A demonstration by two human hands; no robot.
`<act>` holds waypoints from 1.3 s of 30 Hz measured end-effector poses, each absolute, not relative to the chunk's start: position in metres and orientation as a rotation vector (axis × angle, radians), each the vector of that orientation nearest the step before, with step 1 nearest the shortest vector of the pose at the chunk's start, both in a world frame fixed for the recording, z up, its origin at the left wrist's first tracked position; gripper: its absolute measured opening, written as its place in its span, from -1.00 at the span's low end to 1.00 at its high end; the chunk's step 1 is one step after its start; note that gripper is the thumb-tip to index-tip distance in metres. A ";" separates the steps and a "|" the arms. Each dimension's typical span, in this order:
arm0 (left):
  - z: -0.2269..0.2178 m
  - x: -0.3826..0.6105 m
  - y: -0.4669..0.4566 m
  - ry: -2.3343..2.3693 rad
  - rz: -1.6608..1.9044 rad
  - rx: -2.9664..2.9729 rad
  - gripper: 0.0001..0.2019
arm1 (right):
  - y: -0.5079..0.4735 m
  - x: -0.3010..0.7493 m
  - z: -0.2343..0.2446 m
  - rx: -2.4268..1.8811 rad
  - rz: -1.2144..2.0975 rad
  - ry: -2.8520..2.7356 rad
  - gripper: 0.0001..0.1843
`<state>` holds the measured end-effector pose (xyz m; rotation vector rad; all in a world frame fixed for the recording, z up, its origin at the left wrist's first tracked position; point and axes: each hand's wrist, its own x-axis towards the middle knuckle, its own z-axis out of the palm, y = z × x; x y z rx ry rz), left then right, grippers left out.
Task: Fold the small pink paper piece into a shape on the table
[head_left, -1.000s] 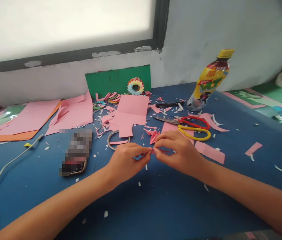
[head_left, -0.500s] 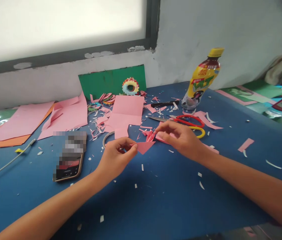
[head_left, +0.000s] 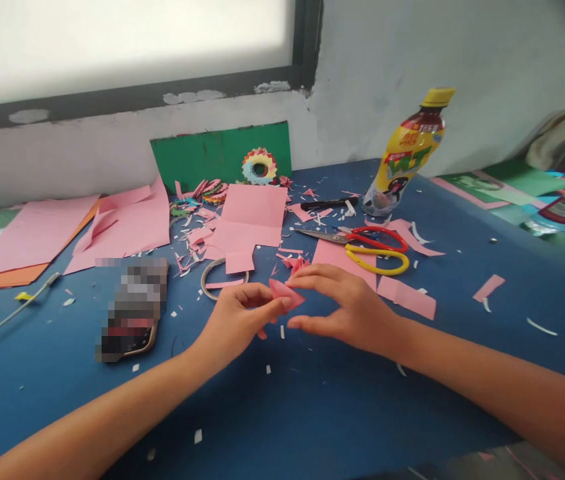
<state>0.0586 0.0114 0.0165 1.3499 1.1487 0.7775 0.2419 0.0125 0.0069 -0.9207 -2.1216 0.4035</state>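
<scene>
A small folded piece of pink paper is pinched between the thumb and fingers of my left hand, just above the blue table. My right hand is close on its right side, thumb and fingers apart, with the fingertips at or very near the paper's edge; whether they touch it I cannot tell. Behind the paper lie small pink folded bits. Scissors with one red and one yellow handle rest beyond my right hand, beside a flat pink sheet that this hand partly covers.
A phone lies left of my left forearm, near a white cable. A tape ring, a creased pink sheet and many scraps are spread behind my hands. A yellow-labelled bottle and a black pen are farther back.
The pink paper has turned from a flat triangle to a raised, tilted position in my left hand. My right hand has come from the pink bits to the paper, its fingers spreading.
</scene>
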 end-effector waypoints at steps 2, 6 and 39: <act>0.015 0.058 0.013 1.130 0.750 1.338 -0.75 | 0.011 0.242 0.008 -0.922 0.406 -2.153 -0.71; 0.015 0.056 0.016 1.108 0.700 1.333 -0.75 | 0.011 0.242 0.011 -0.970 0.576 -2.166 -0.81; 0.005 0.048 0.016 1.256 0.428 2.351 -0.87 | 0.019 0.243 -0.011 -0.836 0.213 -2.470 -0.80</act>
